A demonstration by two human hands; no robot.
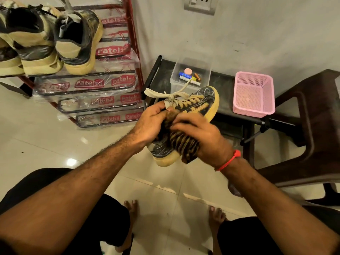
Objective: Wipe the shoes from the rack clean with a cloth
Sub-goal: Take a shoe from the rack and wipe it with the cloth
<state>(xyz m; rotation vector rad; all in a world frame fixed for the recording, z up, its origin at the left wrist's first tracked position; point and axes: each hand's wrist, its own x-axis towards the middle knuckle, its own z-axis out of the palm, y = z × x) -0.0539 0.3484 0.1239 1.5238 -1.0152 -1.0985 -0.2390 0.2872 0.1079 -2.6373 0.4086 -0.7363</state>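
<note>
A black and tan sneaker (204, 102) with a yellowed sole and cream laces is held in the air above the floor, toe pointing away and to the right. My left hand (150, 124) grips it at the collar, near the tongue. My right hand (200, 137) presses a brown striped cloth (182, 142) against the shoe's side near the heel, fingers curled over the cloth. Several more black and tan sneakers (46, 39) stand on the top shelf of the red shoe rack (132, 34) at the upper left.
The rack's lower shelves are wrapped in printed plastic. A low black stand (226, 85) against the wall carries a clear box (191, 74) of small items and a pink basket (253, 94). A dark brown plastic chair (312, 126) stands at right. My bare feet rest on the glossy tile floor.
</note>
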